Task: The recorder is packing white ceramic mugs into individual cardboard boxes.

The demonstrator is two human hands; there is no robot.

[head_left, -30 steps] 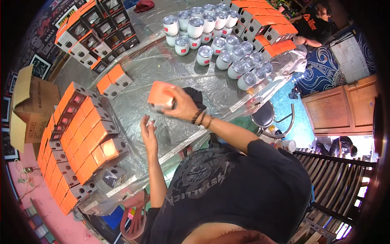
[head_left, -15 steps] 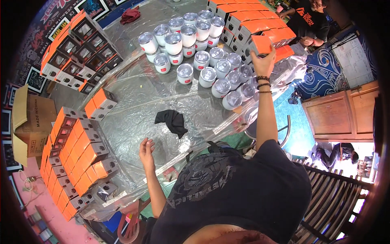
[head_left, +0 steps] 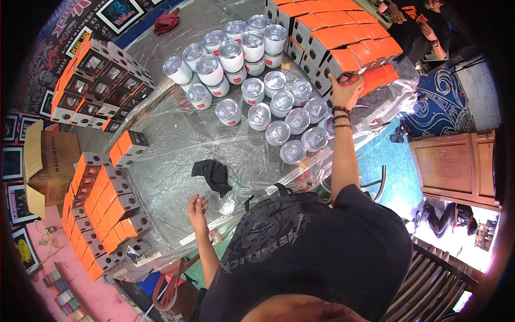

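Note:
My right hand (head_left: 346, 92) grips the near end of an orange-topped cardboard box (head_left: 343, 60), thumb on one side and fingers on the other. That box sits at the near end of a stacked block of like boxes (head_left: 327, 38) at the far right. Left of it stand several white tumblers (head_left: 230, 56) with clear lids, some stacked two high. My left hand (head_left: 197, 210) hovers over the near table edge, fingers loosely curled and holding nothing. Beyond it a crumpled black cloth (head_left: 213, 176) lies on the plastic-covered table (head_left: 166, 155).
More orange-and-grey boxes (head_left: 110, 206) are stacked at the near left, with another stack (head_left: 99, 80) at the far left. An open brown carton (head_left: 53, 161) stands beside them. A dark red cloth (head_left: 167, 21) lies at the back. Another person (head_left: 421, 32) is beyond the right stack.
The box in my right hand has come down against the stack's end, in line with the others. My left hand's fingers have curled in. The view has shifted slightly.

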